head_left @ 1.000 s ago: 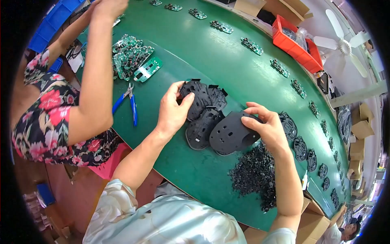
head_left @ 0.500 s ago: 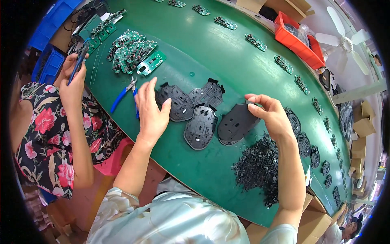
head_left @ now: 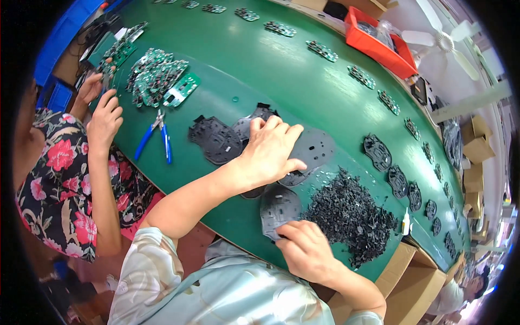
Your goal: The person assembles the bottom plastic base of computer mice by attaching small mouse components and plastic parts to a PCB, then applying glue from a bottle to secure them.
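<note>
My left hand (head_left: 271, 149) reaches over a group of black plastic mouse shells, its fingers and thumb apart. Just past its fingertips lies a smooth dark shell (head_left: 315, 147) with small holes; whether the fingers touch it I cannot tell. Another shell (head_left: 215, 141), ribbed inside, rests left of that hand, and others are partly hidden under it. Near the table's front edge, my right hand (head_left: 309, 252) is closed on the lower edge of a shell (head_left: 280, 208). Beside that hand spreads a heap of small black plastic parts (head_left: 352, 216).
Blue-handled nippers (head_left: 157, 135) and a pile of green circuit boards (head_left: 154, 78) lie at left, by a co-worker's hands (head_left: 103, 116). Boards and shells (head_left: 377, 153) line the far side of the green table (head_left: 227, 43). A small white bottle (head_left: 406, 222) stands near a cardboard box (head_left: 411, 281).
My left hand has moved right, over the shells. My right hand has come down toward the front edge and now grips a different shell. The view has shifted slightly.
</note>
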A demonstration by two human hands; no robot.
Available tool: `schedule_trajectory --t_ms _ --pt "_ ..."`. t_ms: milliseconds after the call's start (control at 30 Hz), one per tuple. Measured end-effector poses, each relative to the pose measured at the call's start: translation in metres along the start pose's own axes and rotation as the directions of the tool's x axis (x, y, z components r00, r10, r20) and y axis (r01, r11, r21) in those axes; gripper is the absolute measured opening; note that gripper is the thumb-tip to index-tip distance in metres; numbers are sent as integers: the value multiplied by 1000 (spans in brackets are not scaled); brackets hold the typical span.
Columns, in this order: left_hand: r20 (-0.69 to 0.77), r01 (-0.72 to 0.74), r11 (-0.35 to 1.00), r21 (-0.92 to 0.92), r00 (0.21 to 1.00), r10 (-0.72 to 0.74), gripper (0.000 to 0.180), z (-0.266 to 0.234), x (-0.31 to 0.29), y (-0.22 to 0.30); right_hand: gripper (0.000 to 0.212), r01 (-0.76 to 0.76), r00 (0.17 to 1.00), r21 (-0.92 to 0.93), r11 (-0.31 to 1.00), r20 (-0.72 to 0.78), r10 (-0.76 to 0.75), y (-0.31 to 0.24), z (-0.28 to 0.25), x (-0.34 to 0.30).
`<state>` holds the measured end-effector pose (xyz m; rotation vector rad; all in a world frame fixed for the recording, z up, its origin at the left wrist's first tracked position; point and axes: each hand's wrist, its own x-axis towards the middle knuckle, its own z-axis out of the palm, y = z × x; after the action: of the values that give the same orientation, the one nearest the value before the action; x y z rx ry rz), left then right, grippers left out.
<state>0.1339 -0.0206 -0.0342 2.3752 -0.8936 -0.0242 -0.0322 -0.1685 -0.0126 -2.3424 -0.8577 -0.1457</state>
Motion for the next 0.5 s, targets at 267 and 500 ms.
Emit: schedule_trajectory --t_ms 267,500 --pt "-140 -8 987 -163 990 -15 55 -7 1 11 30 -304 889 -103 947 -389 243 19 -49 -39" --pt "-455 -234 963 -136 878 149 17 -22 48 18 26 -944 327 -263 200 -661 676 97 -135 -189"
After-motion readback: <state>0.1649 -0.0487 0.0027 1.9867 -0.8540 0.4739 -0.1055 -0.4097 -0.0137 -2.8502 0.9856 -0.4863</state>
